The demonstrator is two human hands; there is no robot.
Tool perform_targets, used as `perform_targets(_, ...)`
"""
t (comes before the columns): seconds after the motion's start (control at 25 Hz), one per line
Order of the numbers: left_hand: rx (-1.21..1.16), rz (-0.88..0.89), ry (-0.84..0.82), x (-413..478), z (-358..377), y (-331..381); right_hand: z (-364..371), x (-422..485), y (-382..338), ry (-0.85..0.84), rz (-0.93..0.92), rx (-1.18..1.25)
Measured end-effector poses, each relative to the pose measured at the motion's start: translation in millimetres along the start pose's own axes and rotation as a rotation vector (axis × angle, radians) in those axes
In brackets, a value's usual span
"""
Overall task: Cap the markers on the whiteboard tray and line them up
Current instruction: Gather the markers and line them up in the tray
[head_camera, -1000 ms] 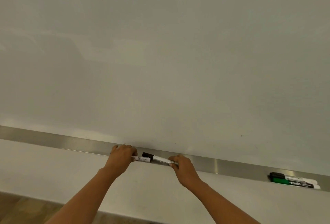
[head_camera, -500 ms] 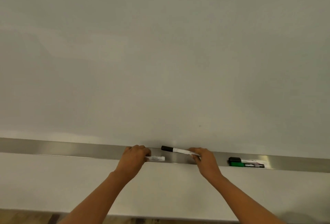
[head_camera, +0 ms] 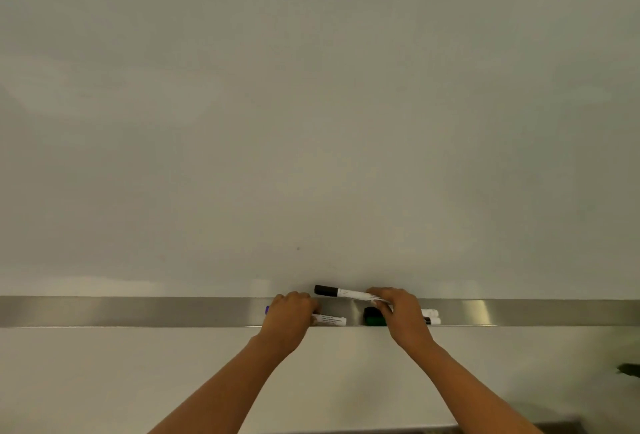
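Steel tray runs bare leftward; left hand grips purple marker, right hand black marker, lower centre.

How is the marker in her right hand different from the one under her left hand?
The black-capped marker is lifted above the tray in the right hand; the purple-ended marker lies in the tray under the left hand. The first tilts slightly; the second lies level. Both have white barrels with printed labels.

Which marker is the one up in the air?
Find the long metal tray under the whiteboard. The right hand holds a marker above it. It alone has a black cap and is lifted off the tray.
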State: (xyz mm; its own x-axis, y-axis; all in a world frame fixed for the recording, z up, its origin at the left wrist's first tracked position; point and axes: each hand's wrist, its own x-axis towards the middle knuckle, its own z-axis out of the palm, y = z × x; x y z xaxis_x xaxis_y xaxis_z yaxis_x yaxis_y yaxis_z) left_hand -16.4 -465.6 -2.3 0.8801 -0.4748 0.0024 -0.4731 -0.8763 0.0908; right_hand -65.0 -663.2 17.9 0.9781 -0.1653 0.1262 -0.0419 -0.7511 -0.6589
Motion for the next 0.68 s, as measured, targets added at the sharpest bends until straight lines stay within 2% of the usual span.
perform_targets(0.4, -0.030, -0.046, -0.066, 17.6, 7.4, 35.3, -20.0, 9.7, 29.5, -0.013, -0.040, 0.063)
perform_targets(0.68, -0.127, -0.105, -0.047, 18.3, 9.1, 42.1, -18.6, 9.7, 34.3, -0.039, -0.063, 0.077)
